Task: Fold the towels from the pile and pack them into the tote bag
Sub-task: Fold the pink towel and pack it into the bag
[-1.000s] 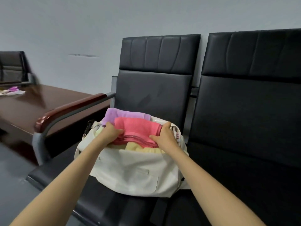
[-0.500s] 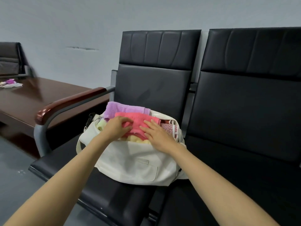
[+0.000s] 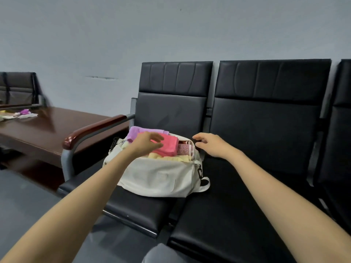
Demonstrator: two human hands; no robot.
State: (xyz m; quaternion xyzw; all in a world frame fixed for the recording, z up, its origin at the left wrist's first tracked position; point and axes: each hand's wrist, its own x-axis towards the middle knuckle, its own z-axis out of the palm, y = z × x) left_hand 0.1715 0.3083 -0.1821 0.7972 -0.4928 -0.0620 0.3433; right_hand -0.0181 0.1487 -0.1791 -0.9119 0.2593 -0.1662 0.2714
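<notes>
Tote bag (image 3: 157, 175) sits full on the black chair (image 3: 133, 207).
Left hand (image 3: 146, 143), fingers loose and empty, is over the pink towel (image 3: 170, 146) at the bag's top; right hand (image 3: 212, 147), spread and empty, hovers just beside the bag.

One tote bag (image 3: 157, 177) holding four visible towels (image 3: 168, 147), two hands (image 3: 146, 143) (image 3: 212, 147), three black seats (image 3: 171, 114).

- A black padded seat (image 3: 136, 209), the leftmost in a joined row, carries the load; its wood-topped armrest (image 3: 95, 128) stands at its left edge.
- A cream tote bag (image 3: 157, 177) lies directly on this seat, toward the back, its right end reaching the join with the next seat (image 3: 237, 215).
- Beyond the armrest stands a dark wooden surface (image 3: 57, 130), with a small heap of pale and purple cloths (image 3: 20, 113) on its far left end.
</notes>
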